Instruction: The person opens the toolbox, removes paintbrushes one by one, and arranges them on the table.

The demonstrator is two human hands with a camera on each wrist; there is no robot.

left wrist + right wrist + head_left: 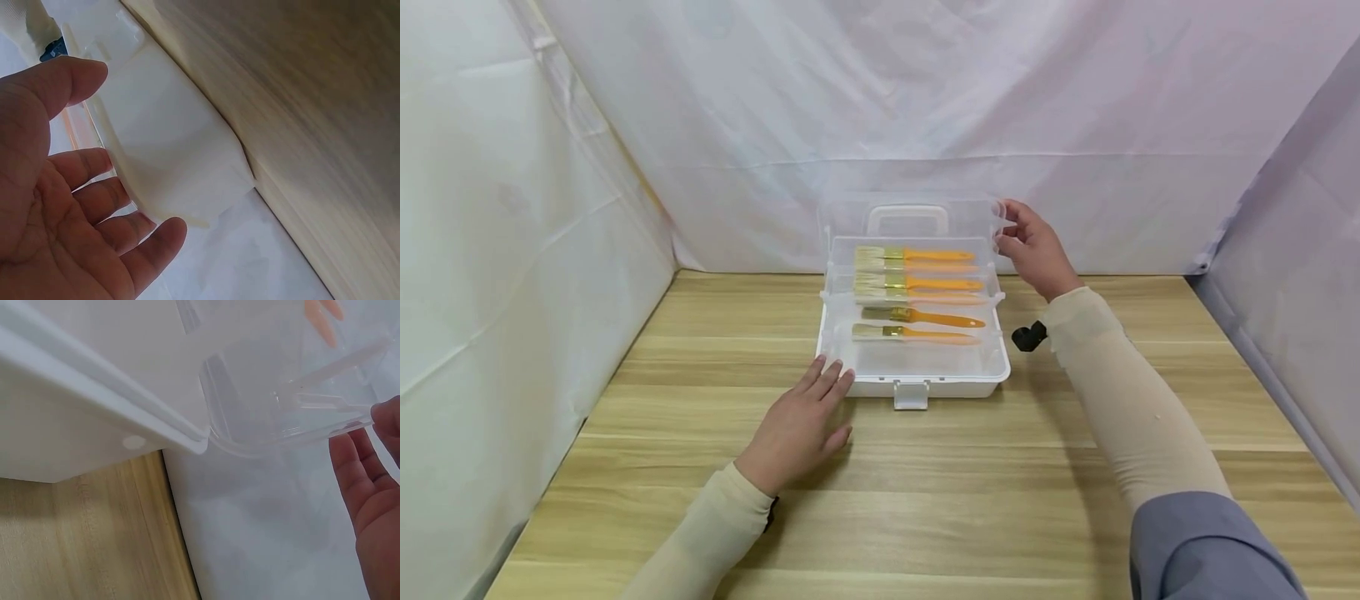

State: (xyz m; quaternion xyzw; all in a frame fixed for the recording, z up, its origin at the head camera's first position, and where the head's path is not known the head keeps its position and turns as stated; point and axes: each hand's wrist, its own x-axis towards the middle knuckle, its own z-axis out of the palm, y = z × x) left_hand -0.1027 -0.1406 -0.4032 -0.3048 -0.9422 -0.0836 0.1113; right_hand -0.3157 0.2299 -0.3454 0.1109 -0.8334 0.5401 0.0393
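A white plastic storage box [955,388] stands on the table with its clear lid [842,212] raised at the back. Paintbrushes with orange handles [943,320] lie in rows in it, bristles to the left; some look like reflections or show through clear plastic. My right hand [1037,254] pinches the lid's right edge between thumb and fingers, as the right wrist view shows on the clear plastic [250,419]. At the front left corner, my left hand [793,429] rests its fairly straight fingertips on the box rim, thumb held apart. The left wrist view shows the box's white side [162,137] beside those fingers.
A white latch [912,396] hangs at the box's front, and a white carrying handle [907,208] shows on the lid. The wooden table [700,433] meets a white cloth backdrop [737,167] close behind the box. More cloth hangs at both sides.
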